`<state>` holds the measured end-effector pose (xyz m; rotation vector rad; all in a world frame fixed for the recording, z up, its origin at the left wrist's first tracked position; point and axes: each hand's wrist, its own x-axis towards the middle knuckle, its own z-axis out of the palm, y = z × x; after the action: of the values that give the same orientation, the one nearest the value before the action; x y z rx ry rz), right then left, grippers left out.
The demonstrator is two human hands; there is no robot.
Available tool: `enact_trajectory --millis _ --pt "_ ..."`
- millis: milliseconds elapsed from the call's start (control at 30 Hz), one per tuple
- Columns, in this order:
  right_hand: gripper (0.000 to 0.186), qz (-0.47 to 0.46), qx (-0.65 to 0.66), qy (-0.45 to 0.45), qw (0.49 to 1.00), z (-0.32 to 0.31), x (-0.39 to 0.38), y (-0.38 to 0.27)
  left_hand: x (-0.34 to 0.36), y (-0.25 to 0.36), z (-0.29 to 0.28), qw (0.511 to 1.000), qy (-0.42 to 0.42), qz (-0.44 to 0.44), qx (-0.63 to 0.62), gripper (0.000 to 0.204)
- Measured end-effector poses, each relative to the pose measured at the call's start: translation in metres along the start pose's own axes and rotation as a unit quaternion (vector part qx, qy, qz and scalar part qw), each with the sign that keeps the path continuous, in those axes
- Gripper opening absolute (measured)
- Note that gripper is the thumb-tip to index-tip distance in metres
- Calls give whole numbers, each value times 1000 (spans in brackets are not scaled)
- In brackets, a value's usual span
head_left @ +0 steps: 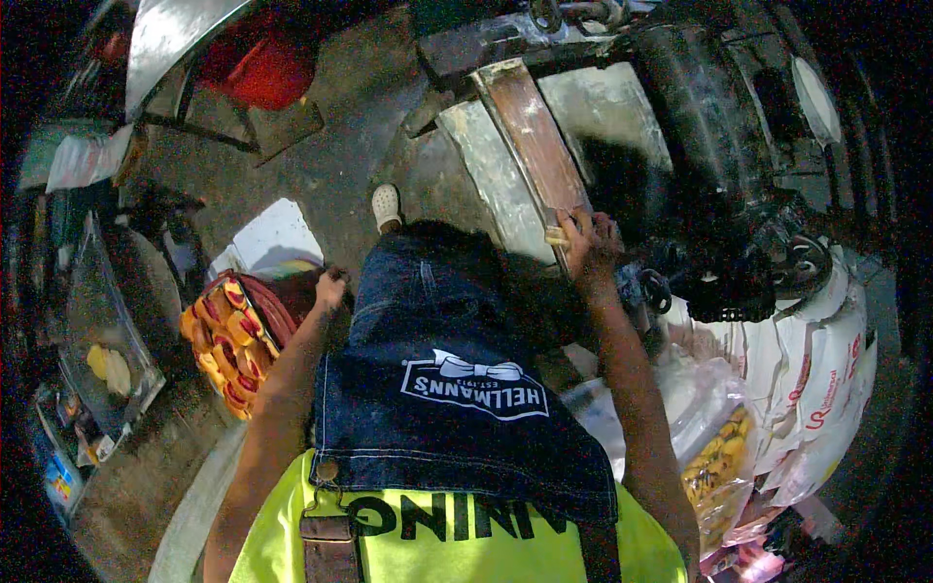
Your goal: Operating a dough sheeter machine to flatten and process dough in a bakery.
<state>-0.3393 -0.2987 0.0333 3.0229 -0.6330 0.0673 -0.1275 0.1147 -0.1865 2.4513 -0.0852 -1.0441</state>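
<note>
My right hand is closed at the near end of a long reddish-brown board, its fingers around a small pale yellow piece. I cannot make out whether this piece is a handle or something loose. The board lies slanting across pale, worn panels. My left hand hangs low by the left side of my dark denim apron; its fingers are in shadow. Close to that forearm is a tray of golden buns with red topping, with a dark red cloth-like thing beside it.
A dark machine with a big roller stands at the right. White printed sacks and a clear bag of yellow pieces are below it. On the left are a clear-sided case and a white sheet. A red thing sits farther off.
</note>
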Motion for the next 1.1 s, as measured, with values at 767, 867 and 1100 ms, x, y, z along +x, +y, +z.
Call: enact_trajectory --millis 767,867,1100 --pt "48 -315 -69 50 945 70 111 60 16 -106 33 899 1 -17 -437 21" --pt "45 -152 -84 -120 977 49 51 66 18 -53 15 877 36 -1 -480 23" --pt "48 -312 -99 28 944 36 189 -2 17 -68 1 919 25 -66 -388 18"
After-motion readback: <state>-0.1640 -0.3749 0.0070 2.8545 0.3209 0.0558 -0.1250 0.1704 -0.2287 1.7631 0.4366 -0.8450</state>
